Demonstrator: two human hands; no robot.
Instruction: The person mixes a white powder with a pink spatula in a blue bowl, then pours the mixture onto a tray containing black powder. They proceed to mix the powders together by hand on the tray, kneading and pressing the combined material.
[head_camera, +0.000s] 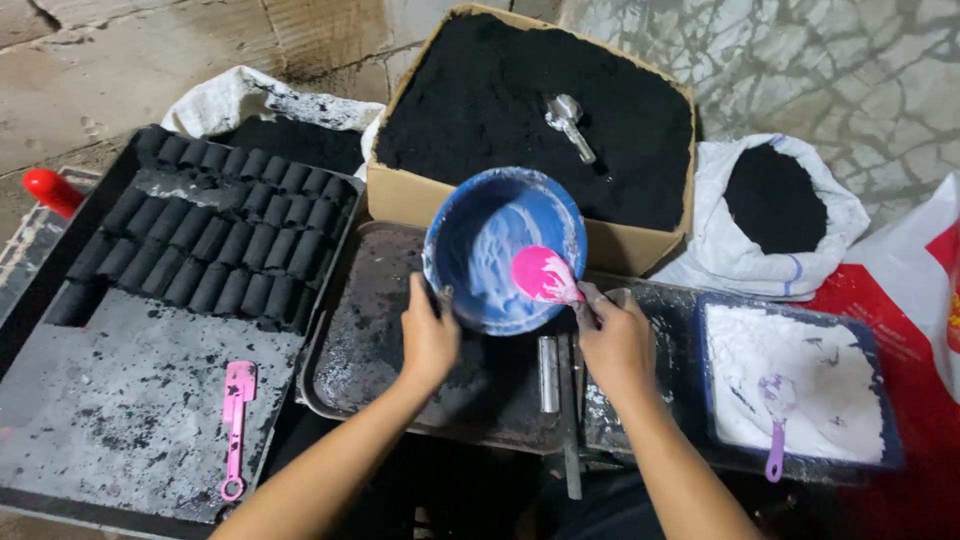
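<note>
Centre of the frame: I am tilting a round blue plastic bowl (490, 240), its inside smeared with white paste, its open mouth facing up and toward me, its lower rim resting over a dark, soot-stained metal tray (370, 350). My left hand (428, 338) is gripping the bowl's lower left rim, fingers curled and pressed together around the edge. My right hand (615, 340) is pinching the handle of a pink plastic spoon (545, 275); its rounded head is lying inside the bowl at the lower right, its long axis running from upper left down to lower right toward my fingers. Upper centre: a cardboard box (420, 195) is holding fine black powder, with a metal scoop (568, 122) lying on top, handle pointing lower right. Right of it: a white woven sack (800, 265), open, is showing more black powder. Lower right: a blue rectangular tub (895, 440) is holding white powder, with a small purple spoon (775, 440) standing in it. Left side: a flat black tray (120, 400), speckled grey, is carrying rows of short black cylindrical briquettes (220, 240) along its upper part and a pink spatula (236, 425) lying upright near its lower edge.
</note>
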